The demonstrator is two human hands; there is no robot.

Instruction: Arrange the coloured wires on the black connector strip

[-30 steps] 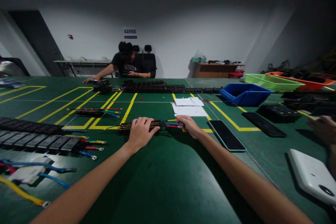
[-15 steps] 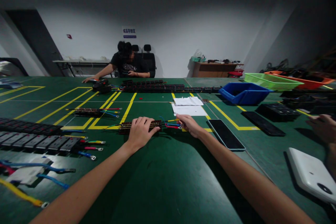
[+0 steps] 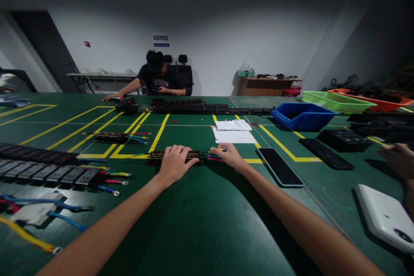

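Observation:
A dark socket strip (image 3: 155, 158), its long wires and bars showing on top, lies crosswise before me on the green table. My left hand (image 3: 176, 161) rests over its right half, fingers curled across the far side and thumb along the near side. From its right end come coloured wires (image 3: 207, 154) with ring terminals. My right hand (image 3: 228, 155) pinches one of these wires, blue near the fingertips, between thumb and forefinger. A red wire (image 3: 215, 159) runs just below these fingers. A similar wired strip (image 3: 111, 137) lies farther off to the left.
Finished-looking socket strips (image 3: 48, 174) and a white block with thick cables (image 3: 39, 211) lie at left. White papers (image 3: 234, 131), a phone (image 3: 280, 166), a blue bin (image 3: 302, 116) and a white device (image 3: 384, 215) are at right. A person (image 3: 158, 77) sits opposite; another person's hand (image 3: 397, 159) shows at right.
My right hand has shifted slightly left toward the strip's end, and its grip has moved among the wires. My left hand stays on the strip. The view has turned slightly.

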